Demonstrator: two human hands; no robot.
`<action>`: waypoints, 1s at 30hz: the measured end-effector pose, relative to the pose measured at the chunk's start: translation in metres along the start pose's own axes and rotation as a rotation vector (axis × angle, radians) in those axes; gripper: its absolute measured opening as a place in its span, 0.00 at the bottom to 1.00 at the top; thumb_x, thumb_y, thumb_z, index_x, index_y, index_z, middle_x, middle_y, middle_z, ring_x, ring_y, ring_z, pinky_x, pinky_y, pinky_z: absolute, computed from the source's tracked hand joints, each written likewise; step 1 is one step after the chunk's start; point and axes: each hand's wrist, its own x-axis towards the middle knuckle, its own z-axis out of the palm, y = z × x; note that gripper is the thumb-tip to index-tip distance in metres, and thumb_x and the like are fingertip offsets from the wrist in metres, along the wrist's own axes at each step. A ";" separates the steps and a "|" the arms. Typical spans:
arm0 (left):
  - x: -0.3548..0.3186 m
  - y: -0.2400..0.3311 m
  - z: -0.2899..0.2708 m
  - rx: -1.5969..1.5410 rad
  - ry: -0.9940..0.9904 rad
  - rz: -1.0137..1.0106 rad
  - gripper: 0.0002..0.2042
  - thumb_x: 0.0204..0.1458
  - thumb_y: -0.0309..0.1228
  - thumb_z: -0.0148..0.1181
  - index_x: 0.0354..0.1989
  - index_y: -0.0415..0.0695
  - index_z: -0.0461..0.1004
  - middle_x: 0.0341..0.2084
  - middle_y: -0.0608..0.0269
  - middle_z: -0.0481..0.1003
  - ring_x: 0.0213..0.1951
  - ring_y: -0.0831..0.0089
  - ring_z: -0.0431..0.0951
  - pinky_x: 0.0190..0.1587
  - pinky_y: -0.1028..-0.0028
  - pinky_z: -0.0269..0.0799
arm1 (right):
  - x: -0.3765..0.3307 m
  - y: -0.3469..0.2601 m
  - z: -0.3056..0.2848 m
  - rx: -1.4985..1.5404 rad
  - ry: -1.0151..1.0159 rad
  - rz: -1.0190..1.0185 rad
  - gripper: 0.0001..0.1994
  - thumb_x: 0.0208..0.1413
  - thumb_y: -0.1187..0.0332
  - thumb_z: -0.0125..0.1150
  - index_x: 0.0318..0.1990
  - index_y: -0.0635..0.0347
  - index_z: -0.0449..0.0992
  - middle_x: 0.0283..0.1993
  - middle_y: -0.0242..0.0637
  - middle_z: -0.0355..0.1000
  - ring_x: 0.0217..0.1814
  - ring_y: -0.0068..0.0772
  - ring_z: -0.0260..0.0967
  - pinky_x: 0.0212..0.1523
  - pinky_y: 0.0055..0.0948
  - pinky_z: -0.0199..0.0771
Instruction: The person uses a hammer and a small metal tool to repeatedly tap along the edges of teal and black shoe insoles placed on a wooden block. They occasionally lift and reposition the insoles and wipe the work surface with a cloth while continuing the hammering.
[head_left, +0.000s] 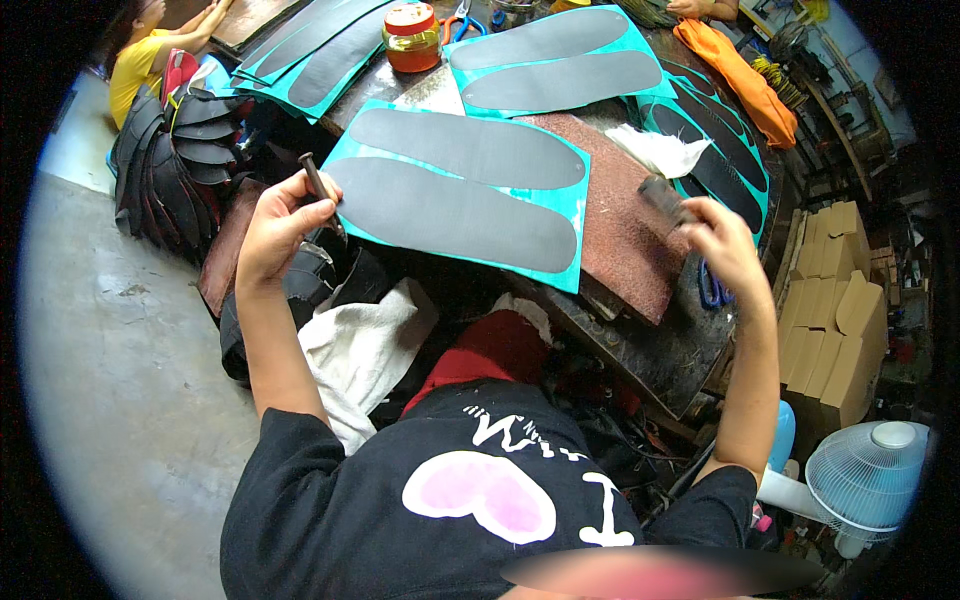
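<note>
My left hand grips a thin dark metal tool held upright at the left end of a teal sheet that carries two grey sole-shaped pieces. My right hand is closed around a dark block-like tool above the reddish-brown mat on the workbench. A second teal sheet with two grey soles lies farther back on the bench.
An orange-lidded jar stands at the back. Stacked black soles sit at the left, white cloth by my lap. Cardboard boxes and a white fan are at the right. Another person in yellow works top left.
</note>
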 end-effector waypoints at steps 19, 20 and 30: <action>0.012 -0.011 0.031 0.174 0.017 0.111 0.08 0.50 0.28 0.64 0.36 0.40 0.74 0.35 0.69 0.73 0.40 0.79 0.71 0.48 0.77 0.64 | 0.204 0.054 -0.068 0.534 0.753 -0.075 0.21 0.43 0.68 0.72 0.43 0.67 0.73 0.31 0.35 0.75 0.20 0.26 0.71 0.20 0.26 0.69; 0.018 -0.013 0.034 0.179 0.006 0.133 0.08 0.50 0.28 0.64 0.36 0.39 0.74 0.35 0.69 0.73 0.41 0.79 0.70 0.49 0.77 0.64 | 0.189 0.069 -0.083 0.542 0.780 -0.136 0.20 0.43 0.69 0.72 0.44 0.65 0.73 0.32 0.33 0.75 0.20 0.24 0.69 0.19 0.25 0.67; 0.103 -0.031 0.075 0.206 -0.326 -0.071 0.08 0.50 0.33 0.62 0.35 0.43 0.74 0.30 0.73 0.71 0.35 0.82 0.69 0.40 0.78 0.64 | 0.050 0.071 -0.047 0.456 0.418 0.123 0.16 0.55 0.57 0.67 0.42 0.58 0.74 0.30 0.33 0.75 0.19 0.17 0.64 0.22 0.19 0.64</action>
